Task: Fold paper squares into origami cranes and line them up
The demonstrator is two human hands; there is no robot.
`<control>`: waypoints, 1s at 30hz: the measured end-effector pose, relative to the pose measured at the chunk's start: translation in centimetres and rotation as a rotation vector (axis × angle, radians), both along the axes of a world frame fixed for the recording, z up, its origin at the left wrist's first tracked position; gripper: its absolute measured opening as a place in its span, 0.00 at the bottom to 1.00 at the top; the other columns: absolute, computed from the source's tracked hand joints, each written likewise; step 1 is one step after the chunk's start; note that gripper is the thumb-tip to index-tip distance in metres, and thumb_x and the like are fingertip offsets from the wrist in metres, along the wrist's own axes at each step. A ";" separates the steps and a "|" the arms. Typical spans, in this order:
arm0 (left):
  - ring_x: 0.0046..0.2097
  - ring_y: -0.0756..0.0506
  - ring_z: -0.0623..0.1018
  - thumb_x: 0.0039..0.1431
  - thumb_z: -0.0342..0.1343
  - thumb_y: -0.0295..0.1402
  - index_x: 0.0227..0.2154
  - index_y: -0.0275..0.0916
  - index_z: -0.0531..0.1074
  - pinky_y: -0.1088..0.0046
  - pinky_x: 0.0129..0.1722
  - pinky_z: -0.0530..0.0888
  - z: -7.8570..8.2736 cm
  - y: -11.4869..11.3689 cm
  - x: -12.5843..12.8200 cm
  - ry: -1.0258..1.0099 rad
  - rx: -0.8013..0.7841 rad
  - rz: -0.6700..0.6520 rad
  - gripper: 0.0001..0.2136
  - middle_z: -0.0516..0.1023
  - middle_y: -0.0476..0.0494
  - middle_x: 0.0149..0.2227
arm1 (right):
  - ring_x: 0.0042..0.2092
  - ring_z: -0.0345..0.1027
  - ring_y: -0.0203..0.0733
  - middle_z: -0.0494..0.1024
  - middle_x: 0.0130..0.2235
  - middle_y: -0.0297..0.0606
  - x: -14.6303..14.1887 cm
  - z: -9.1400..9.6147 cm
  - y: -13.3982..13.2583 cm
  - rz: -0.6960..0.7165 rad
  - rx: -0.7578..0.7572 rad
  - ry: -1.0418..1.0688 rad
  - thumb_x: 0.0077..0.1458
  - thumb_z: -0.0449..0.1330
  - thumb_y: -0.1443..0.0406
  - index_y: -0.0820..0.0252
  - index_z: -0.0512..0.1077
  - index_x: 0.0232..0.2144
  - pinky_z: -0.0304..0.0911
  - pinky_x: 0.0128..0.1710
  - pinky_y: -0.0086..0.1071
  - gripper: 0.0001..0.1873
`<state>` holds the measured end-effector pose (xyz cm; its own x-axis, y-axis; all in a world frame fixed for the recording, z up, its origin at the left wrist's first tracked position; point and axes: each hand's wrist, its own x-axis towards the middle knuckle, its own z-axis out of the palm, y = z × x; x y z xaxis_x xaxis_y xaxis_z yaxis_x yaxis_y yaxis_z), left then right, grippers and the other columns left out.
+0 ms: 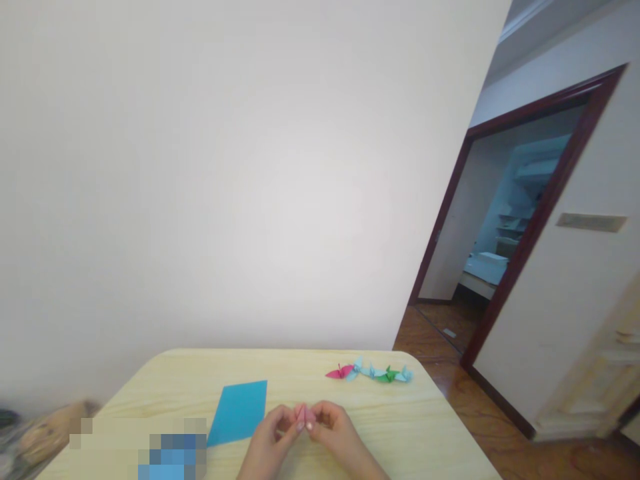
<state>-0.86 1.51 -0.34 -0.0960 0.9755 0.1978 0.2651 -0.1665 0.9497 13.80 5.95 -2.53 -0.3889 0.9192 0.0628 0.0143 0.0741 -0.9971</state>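
Between my two hands, low over the front middle of the table, is a small piece of folded pink origami paper. My left hand pinches its left side with thumb and fingers. On the right side, my right hand grips it the same way, both thumbs close together at the lower edge. The fingertips hide part of the folds. To the left of my left hand lies a flat sheet of blue paper. Beyond my right hand, several folded paper cranes sit in a row, among them a red crane and a green crane.
The light wooden table has rounded far corners and stands against a white wall. A blurred, pixelated patch covers the table's front left. Off to the right, a dark red door frame opens onto another room.
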 end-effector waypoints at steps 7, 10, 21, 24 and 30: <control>0.28 0.45 0.74 0.46 0.53 0.52 0.23 0.38 0.71 0.73 0.29 0.69 0.4 -0.2 -0.1 -0.039 -0.002 -0.069 0.19 0.76 0.48 0.23 | 0.25 0.63 0.36 0.72 0.21 0.34 0.6 0.7 -0.1 -0.078 0.082 -0.049 0.41 0.62 0.51 0.63 0.71 0.21 0.58 0.26 0.28 0.19; 0.33 0.43 0.75 0.49 0.52 0.48 0.27 0.38 0.75 0.71 0.35 0.69 0.5 -0.2 -0.7 -0.001 -0.029 -0.123 0.17 0.79 0.45 0.29 | 0.25 0.64 0.37 0.73 0.22 0.35 1.3 1.0 0.2 -0.064 0.070 -0.042 0.41 0.62 0.52 0.63 0.73 0.23 0.58 0.27 0.29 0.19; 0.21 0.51 0.64 0.35 0.58 0.54 0.14 0.37 0.69 0.76 0.24 0.60 0.3 0.1 -1.5 -0.076 -0.182 -0.117 0.21 0.65 0.55 0.15 | 0.22 0.59 0.34 0.69 0.19 0.31 2.2 2.1 0.0 -0.083 0.087 -0.057 0.37 0.65 0.55 0.62 0.72 0.18 0.53 0.24 0.27 0.16; 0.20 0.53 0.61 0.31 0.59 0.55 0.13 0.37 0.66 0.77 0.22 0.59 0.7 -0.3 -1.4 -0.230 -0.257 -0.125 0.23 0.62 0.57 0.13 | 0.21 0.57 0.32 0.67 0.17 0.30 2.1 2.1 0.1 -0.108 0.090 -0.014 0.35 0.66 0.55 0.63 0.71 0.17 0.51 0.22 0.26 0.16; 0.22 0.52 0.65 0.35 0.60 0.52 0.18 0.38 0.67 0.79 0.22 0.62 0.1 -0.3 -1.2 -0.465 -0.349 -0.064 0.20 0.65 0.55 0.17 | 0.24 0.62 0.35 0.68 0.20 0.32 2.1 3.1 -0.5 -0.192 0.223 -0.025 0.39 0.66 0.59 0.62 0.73 0.16 0.56 0.24 0.27 0.11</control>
